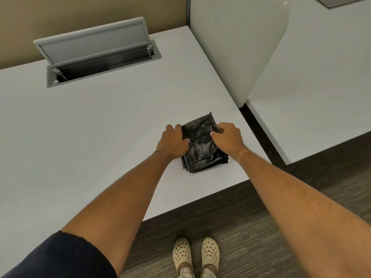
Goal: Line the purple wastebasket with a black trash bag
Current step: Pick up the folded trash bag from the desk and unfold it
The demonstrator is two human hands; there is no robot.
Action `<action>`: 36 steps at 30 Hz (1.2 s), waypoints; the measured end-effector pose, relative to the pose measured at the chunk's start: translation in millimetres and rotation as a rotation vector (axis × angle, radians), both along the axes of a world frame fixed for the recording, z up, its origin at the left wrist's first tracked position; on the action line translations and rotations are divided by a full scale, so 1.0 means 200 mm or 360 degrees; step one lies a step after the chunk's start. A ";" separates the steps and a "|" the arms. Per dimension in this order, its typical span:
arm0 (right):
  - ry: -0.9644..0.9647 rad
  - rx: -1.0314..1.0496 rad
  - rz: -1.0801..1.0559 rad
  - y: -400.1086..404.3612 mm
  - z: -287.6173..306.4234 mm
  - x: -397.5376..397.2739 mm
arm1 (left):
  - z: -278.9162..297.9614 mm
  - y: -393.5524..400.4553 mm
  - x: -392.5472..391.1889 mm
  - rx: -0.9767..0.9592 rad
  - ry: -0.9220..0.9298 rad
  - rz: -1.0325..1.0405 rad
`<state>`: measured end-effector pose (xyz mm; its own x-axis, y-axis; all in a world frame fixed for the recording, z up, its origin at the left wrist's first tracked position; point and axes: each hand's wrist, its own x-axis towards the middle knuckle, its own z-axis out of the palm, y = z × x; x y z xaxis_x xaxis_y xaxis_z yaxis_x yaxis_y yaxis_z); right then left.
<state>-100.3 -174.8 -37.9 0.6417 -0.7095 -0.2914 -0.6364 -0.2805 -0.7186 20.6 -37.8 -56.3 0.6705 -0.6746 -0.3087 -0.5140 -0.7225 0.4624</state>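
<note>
A stack of folded black trash bags [202, 149] lies on the white desk [100, 127] near its front right corner. My left hand [173, 142] rests on the stack's left edge, fingers curled against the plastic. My right hand [227, 138] pinches the top layer at the stack's upper right, thumb and fingers closed on the film. The purple wastebasket is not in view.
A grey cable hatch [96, 57] with its lid propped up sits at the desk's back left. A white divider panel [239, 47] stands at the desk's right edge, with a second white desk [311, 97] beyond. Grey carpet [251, 227] and my shoes lie below.
</note>
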 end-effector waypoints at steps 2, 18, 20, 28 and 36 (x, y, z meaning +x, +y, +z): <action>-0.0109 0.0076 0.0082 0.01 0.07 0.02 | 0.07 0.01 0.00 -0.0062 -0.0022 0.0024; -0.0530 -0.0074 0.1090 0.30 1.12 0.08 | 1.21 0.37 -0.10 -0.0409 -0.0962 -0.0375; -0.0615 0.0044 0.1073 0.34 1.21 0.08 | 1.35 0.46 -0.12 -0.0506 -0.0818 -0.0289; -0.0748 0.0589 0.1075 0.63 1.34 0.02 | 1.69 0.97 -0.17 -0.0967 -0.0430 0.0322; -0.0452 0.0604 0.1166 1.23 1.26 -0.05 | 1.78 1.67 -0.21 -0.1487 -0.0110 0.0883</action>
